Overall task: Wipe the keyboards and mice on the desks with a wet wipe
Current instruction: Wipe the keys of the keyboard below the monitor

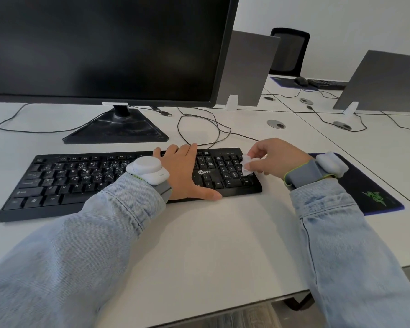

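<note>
Here, wet wipe (246, 165) pinched in right grip (273, 159) (over keyboard (104, 181))

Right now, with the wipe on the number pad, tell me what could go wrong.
1. The wet wipe in the right hand is bunched small, so it may skip keys or squeeze liquid between them.
2. White specks dot the letter keys of the keyboard; that part looks unwiped and could be missed.
3. The left hand lies flat on the keys to steady the board; the keys beneath it cannot be reached until it moves.
</note>
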Tool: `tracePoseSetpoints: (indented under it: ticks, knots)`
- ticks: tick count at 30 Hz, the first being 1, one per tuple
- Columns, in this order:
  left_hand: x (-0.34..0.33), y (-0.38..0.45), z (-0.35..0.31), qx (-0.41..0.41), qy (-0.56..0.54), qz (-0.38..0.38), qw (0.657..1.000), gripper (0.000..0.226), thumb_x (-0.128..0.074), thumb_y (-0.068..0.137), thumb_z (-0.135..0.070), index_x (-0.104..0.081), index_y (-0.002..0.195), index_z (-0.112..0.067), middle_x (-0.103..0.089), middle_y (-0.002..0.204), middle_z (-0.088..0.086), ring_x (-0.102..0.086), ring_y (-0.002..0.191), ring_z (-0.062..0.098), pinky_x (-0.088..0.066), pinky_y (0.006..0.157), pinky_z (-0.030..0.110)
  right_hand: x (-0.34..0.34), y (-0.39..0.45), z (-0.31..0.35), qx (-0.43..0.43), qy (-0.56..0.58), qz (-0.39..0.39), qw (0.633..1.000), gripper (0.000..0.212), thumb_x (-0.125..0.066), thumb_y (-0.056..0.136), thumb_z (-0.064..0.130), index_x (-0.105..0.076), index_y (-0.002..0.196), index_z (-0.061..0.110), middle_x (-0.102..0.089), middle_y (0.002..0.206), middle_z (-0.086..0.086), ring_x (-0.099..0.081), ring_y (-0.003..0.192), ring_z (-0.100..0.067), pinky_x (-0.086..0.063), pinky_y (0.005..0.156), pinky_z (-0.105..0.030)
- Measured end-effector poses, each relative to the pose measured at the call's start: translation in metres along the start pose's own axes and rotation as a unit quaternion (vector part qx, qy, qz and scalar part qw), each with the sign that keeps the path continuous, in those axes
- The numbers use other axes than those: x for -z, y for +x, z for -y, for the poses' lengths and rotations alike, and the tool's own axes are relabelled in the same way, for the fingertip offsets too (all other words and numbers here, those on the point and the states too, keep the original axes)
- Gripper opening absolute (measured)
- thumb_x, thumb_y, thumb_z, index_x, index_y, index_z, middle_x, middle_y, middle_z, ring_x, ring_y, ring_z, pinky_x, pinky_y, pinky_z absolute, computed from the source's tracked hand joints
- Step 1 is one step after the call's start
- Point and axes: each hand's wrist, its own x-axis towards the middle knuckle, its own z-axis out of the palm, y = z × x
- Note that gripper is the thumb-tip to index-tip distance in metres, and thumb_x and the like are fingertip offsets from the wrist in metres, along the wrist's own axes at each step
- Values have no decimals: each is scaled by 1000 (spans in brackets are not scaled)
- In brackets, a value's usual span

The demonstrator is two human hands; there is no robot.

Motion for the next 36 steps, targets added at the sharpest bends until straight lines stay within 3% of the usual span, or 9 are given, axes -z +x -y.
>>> tracePoseSetpoints:
  ticks: [3, 8, 13, 16, 18, 21, 25, 30, 36]
  knots:
    - [2, -1, -2, 1, 1, 4, 1000, 140, -39, 52, -104, -7, 159, -19, -28, 160, -6, -27, 144, 24, -17, 120, 55, -1, 3, 0, 4, -20, -12, 1000, 13, -77, 73, 25, -68, 82, 22, -67, 75, 5, -60, 59, -12, -53, 68, -32]
    - [3, 0, -1, 2, 1, 13, 1000, 145, -35, 48, -107, -5, 159, -19, -25, 161, -6, -25, 147, 24, -15, 120, 57, -12, 10, 9, 35, -63, -105, 992, 10, -75, 77, 23, -68, 80, 16, -57, 74, 10, -53, 73, -13, -37, 57, -19]
    - [3, -1, -2, 2, 3, 11, 1000, 144, -35, 49, -106, -4, 160, -19, -24, 162, -7, -24, 147, 24, -15, 121, 56, -1, 3, 4, 36, -86, -18, 995, 9, -75, 78, 25, -69, 80, 19, -64, 79, 7, -57, 74, -11, -34, 56, -19]
    - [4, 0, -2, 2, -3, 20, 1000, 142, -35, 50, -104, -4, 160, -19, -24, 162, -6, -23, 148, 24, -14, 121, 57, -7, 9, 6, 41, -91, -97, 990, 7, -70, 81, 23, -66, 81, 18, -57, 76, 9, -54, 78, -14, -34, 61, -24]
    - [4, 0, -2, 1, -3, 18, 1000, 143, -35, 49, -104, -4, 160, -19, -24, 162, -6, -23, 147, 24, -14, 121, 57, -12, 12, 10, 62, -50, -161, 984, 7, -68, 83, 24, -65, 83, 17, -58, 77, 8, -54, 74, -12, -34, 61, -21]
    - [3, 0, -1, 2, 0, 11, 1000, 142, -36, 51, -105, -5, 160, -19, -26, 161, -7, -25, 146, 24, -16, 120, 57, -20, 9, 26, 122, 9, -140, 983, 8, -69, 82, 23, -65, 89, 21, -60, 75, 10, -51, 62, -1, -35, 56, -8]
    - [2, 0, -2, 1, 0, 12, 1000, 141, -37, 52, -105, -5, 159, -19, -26, 161, -7, -25, 146, 23, -16, 120, 56, -33, 8, 39, 127, -88, -73, 985, 9, -66, 85, 23, -67, 92, 18, -62, 86, 4, -55, 80, -12, -38, 68, -23]
    - [1, -2, -1, 1, -6, 0, 1000, 147, -28, 42, -108, -11, 157, -19, -31, 158, -7, -30, 143, 23, -19, 118, 56, -17, 9, 25, 65, -153, -79, 983, 8, -63, 86, 22, -65, 81, 17, -55, 87, 3, -53, 85, -17, -35, 69, -24]
    - [-2, -1, -2, 11, -9, -17, 1000, 150, -19, 36, -107, -12, 157, -20, -32, 157, -8, -31, 142, 22, -18, 119, 55, -27, 7, 35, 108, -37, -141, 983, 10, -66, 83, 26, -67, 80, 16, -65, 78, 4, -57, 74, -13, -41, 63, -26]
